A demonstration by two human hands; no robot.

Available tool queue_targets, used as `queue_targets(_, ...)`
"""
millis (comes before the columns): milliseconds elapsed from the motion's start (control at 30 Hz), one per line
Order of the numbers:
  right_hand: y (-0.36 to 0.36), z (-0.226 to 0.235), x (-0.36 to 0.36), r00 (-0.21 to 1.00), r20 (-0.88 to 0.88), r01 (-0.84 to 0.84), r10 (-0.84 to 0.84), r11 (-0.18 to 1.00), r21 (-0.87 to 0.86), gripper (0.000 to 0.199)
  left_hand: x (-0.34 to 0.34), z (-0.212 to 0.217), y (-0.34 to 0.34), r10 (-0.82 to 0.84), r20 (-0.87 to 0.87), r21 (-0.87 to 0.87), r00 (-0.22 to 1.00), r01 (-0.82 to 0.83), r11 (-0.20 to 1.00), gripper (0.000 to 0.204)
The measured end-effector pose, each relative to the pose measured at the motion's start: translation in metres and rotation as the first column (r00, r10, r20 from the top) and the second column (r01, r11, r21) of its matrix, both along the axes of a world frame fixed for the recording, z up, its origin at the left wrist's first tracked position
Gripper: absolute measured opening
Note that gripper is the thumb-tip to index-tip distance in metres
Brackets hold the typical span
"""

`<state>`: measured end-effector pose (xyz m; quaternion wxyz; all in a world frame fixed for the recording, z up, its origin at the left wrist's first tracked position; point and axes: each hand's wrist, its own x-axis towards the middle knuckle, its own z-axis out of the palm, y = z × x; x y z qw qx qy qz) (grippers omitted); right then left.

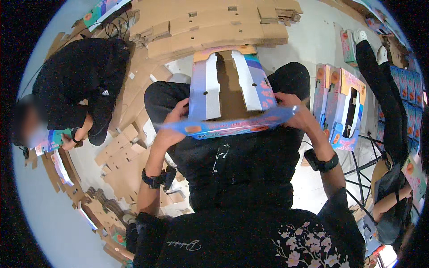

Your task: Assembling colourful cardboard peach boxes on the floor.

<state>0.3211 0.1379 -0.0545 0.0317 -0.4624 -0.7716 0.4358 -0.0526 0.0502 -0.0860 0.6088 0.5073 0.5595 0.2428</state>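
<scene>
A printed cardboard carton (263,77) in blue, pink and orange rests across my lap, between my knees. Its top is partly open: two long white flaps (241,67) lie along the sides, and a brown inner surface (231,89) shows in the gap. My left hand (175,119) grips the carton's near left corner, its fingertips partly hidden by the side wall. At the near right corner, my right hand (292,111) holds the other side. A blue printed near panel (232,126) spans between both hands, its outer ends smeared by motion.
Stacked flat brown cardboard (214,22) lies ahead. Similar printed cartons (346,98) stand on the right, with blue boxes (404,85) piled farther off. A co-worker in black (85,76) bends over a carton at left; another person's legs (380,94) extend at right. Cardboard scraps (120,161) litter the floor.
</scene>
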Motion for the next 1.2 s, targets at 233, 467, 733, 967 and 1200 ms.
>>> queue_targets(233,-0.007,0.003,0.014,0.968,-0.185,0.115,-0.171,0.953,-0.280,0.037,-0.002,0.005,-0.005,-0.042,-0.188,0.006,0.981,0.044,0.999,0.076)
queue_targets(467,-0.015,-0.014,0.037,0.731,-0.347,0.338,-0.588,0.753,-0.564,0.043,0.002,0.016,-0.022,0.420,0.285,-0.181,0.862,-0.382,0.906,0.057)
queue_targets(733,0.031,-0.092,0.004,0.750,-0.344,0.289,-0.565,0.747,-0.598,0.031,-0.003,-0.068,0.014,0.516,0.158,-0.236,0.842,-0.475,0.847,0.032)
queue_targets(967,0.032,-0.103,0.003,0.861,-0.416,0.213,-0.294,0.950,-0.230,0.031,-0.001,-0.085,0.011,0.578,0.177,-0.247,0.797,-0.532,0.810,0.028)
queue_targets(1200,0.017,-0.089,-0.008,0.665,-0.343,0.506,-0.663,0.738,-0.447,0.029,0.006,-0.054,0.015,0.546,0.144,-0.163,0.825,-0.524,0.836,0.033)
